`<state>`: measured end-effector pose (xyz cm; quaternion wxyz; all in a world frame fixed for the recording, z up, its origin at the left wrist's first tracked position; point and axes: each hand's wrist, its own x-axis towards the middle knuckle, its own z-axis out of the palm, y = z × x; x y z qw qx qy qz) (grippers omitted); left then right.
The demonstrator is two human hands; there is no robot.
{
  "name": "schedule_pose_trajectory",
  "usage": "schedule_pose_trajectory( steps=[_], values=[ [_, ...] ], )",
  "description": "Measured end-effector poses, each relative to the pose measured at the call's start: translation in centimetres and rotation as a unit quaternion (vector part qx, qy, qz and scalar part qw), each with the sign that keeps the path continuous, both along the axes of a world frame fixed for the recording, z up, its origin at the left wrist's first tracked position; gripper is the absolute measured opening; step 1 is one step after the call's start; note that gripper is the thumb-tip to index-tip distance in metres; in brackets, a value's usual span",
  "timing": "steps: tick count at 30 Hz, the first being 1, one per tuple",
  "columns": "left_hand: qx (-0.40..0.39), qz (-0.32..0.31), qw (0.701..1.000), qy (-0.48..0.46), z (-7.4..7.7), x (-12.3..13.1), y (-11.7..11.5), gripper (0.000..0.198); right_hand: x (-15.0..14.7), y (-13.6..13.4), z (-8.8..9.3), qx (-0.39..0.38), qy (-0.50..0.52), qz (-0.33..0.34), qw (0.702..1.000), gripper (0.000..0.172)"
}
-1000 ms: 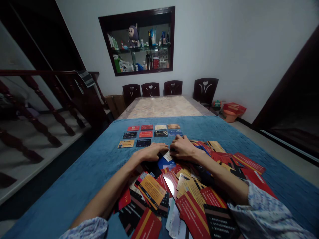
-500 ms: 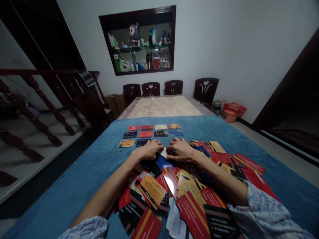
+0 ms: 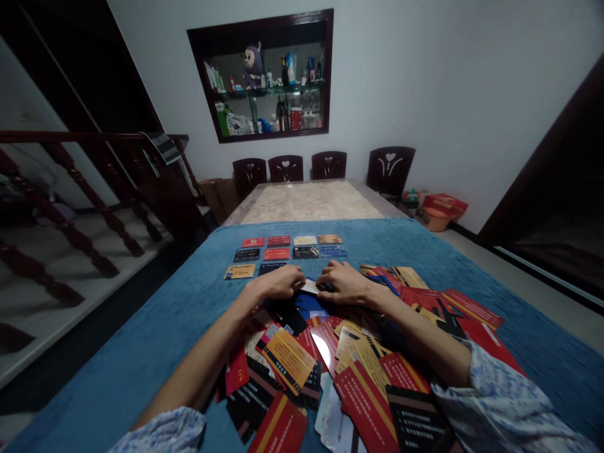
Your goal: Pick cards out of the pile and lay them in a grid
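A pale card [image 3: 310,286] spans the gap between my two hands, just above the far edge of a loose pile. My left hand [image 3: 282,281] has its fingers closed on the card's left end, and my right hand [image 3: 343,283] is closed on the right end. Below them lie a blue card [image 3: 311,306] and a black card [image 3: 289,318]. Beyond my hands, several cards lie in neat rows, among them a yellow card [image 3: 240,271] at the lower left and a blue card [image 3: 333,251] at the right. My left hand partly covers a dark card [image 3: 272,268].
A heap of overlapping cards, red [image 3: 368,402], black and gold, spreads under my forearms and to the right over a blue cloth [image 3: 155,327]. Past it is the bare stone tabletop [image 3: 311,201], with dark chairs [image 3: 329,165] behind. A railing [image 3: 70,170] stands left.
The pale card between my hands has turned to lie more level. My left hand has shifted slightly right, and the rows of cards have stayed put.
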<state>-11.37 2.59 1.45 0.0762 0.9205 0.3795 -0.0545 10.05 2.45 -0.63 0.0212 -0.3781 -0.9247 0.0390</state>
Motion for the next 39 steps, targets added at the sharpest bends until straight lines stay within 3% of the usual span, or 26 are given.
schedule_pose_trajectory(
  steps=[7,12,20,31,35,39],
  values=[
    [-0.014,0.004,0.995,-0.097,-0.4,-0.9,0.9,0.026,0.7,0.8,0.2,-0.001,0.034,0.056,0.998,0.031],
    [-0.014,0.006,0.986,-0.167,-0.5,-1.1,1.2,0.028,0.8,0.7,0.6,0.013,0.066,0.009,0.998,0.032],
    [0.03,0.044,0.969,-0.243,-1.8,-1.2,2.0,0.026,0.5,1.0,-0.6,0.035,0.131,-0.059,0.989,0.029],
    [0.106,0.052,0.959,-0.258,-3.2,-0.1,1.9,0.039,0.1,0.9,-0.9,0.05,0.092,-0.156,0.982,0.03],
    [0.11,0.088,0.959,-0.247,-3.3,0.1,1.6,0.046,-0.3,0.6,-1.2,0.062,0.095,-0.174,0.978,0.031],
    [0.12,0.122,0.967,-0.188,-2.8,0.4,0.9,0.039,-0.7,0.4,-1.4,0.078,0.077,-0.194,0.975,0.032]
  ],
)
